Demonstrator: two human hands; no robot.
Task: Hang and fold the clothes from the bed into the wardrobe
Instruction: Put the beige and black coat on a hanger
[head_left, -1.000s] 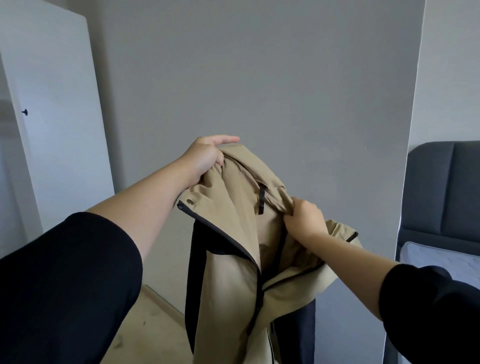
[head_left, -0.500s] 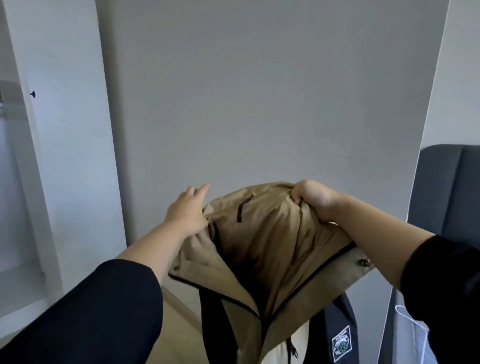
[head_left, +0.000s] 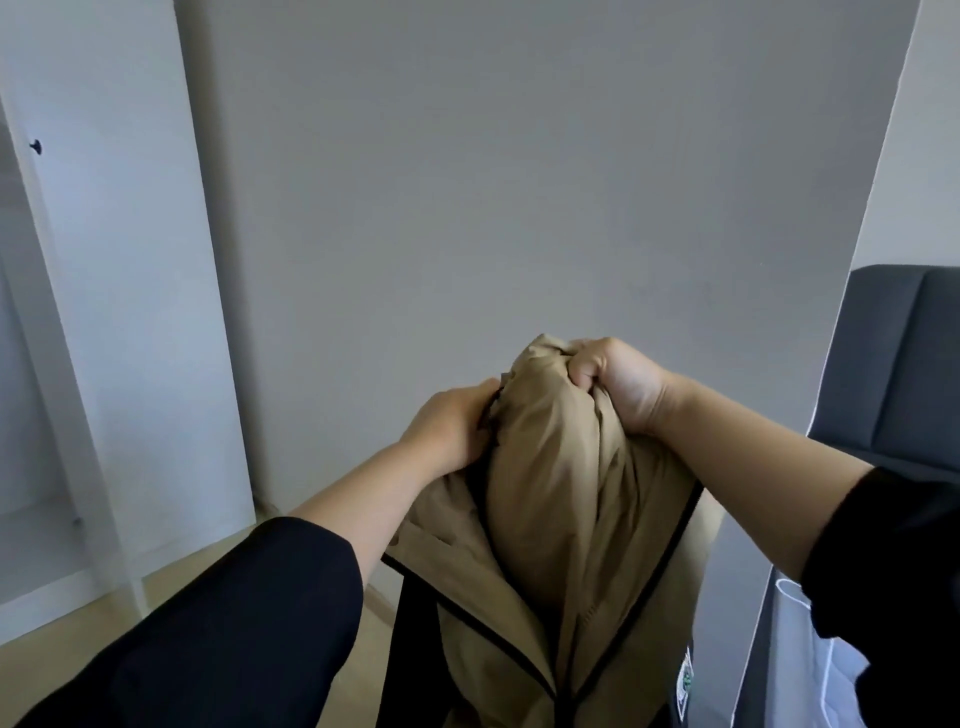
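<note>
The right hand (head_left: 618, 384) is fisted round the bunched top of the tan jacket (head_left: 561, 493); the left hand (head_left: 452, 423) grips its side, fingertips buried in cloth. The jacket hangs down from both, hem cut off below. A white wardrobe (head_left: 119, 312) stands left of it, a dark headboard (head_left: 914, 364) right.

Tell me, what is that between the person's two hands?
In the head view, the bunched top of the tan jacket fills the gap. The right hand grips a fistful of its fabric, and the left hand holds its other side.
</note>
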